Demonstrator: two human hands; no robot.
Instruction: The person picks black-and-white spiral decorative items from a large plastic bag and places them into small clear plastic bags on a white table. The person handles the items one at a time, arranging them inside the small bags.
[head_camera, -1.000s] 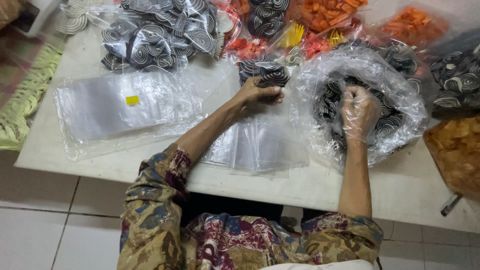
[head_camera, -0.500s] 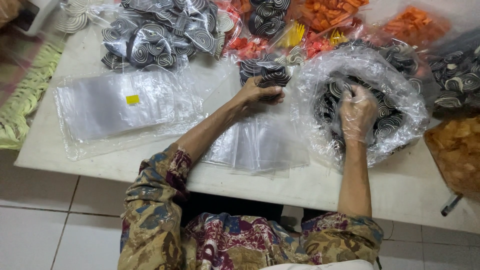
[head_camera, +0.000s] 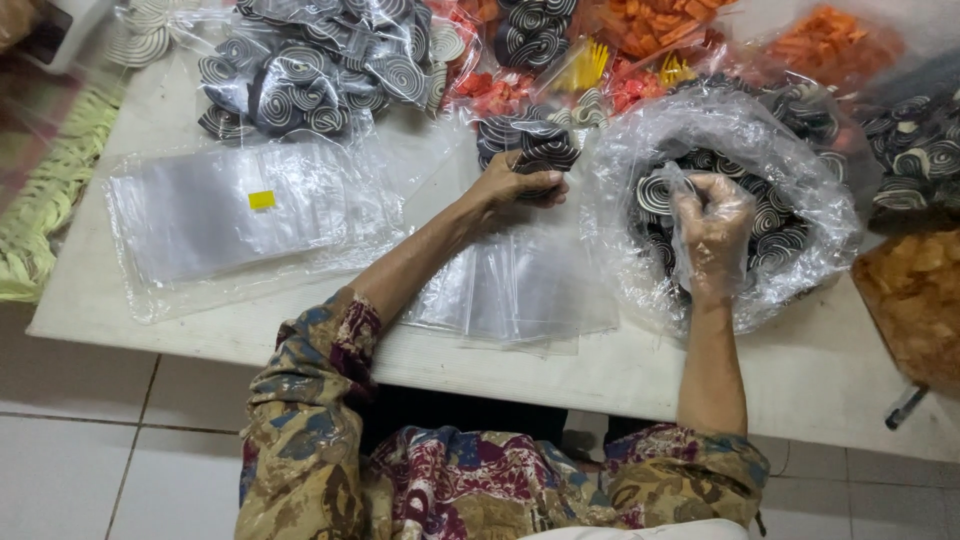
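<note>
My left hand (head_camera: 515, 185) grips a small clear bag (head_camera: 530, 145) partly filled with black-and-white spiral snacks, held over a stack of empty clear bags (head_camera: 520, 290). My right hand (head_camera: 712, 230), inside a thin plastic glove, is raised over a large open plastic bag (head_camera: 800, 215) full of the same spiral snacks (head_camera: 775, 235). Its fingers pinch one spiral snack (head_camera: 655, 195) at the bag's left side.
A second pile of flat clear bags with a yellow tag (head_camera: 230, 215) lies at left on the white table (head_camera: 820, 370). Packed spiral snack bags (head_camera: 300, 70) crowd the back, with orange snacks (head_camera: 660, 25) behind. A bag of pale chips (head_camera: 915, 300) sits at right.
My right hand has lifted a little out of the big bag and moved left with a spiral snack. The left hand has stayed on the small bag.
</note>
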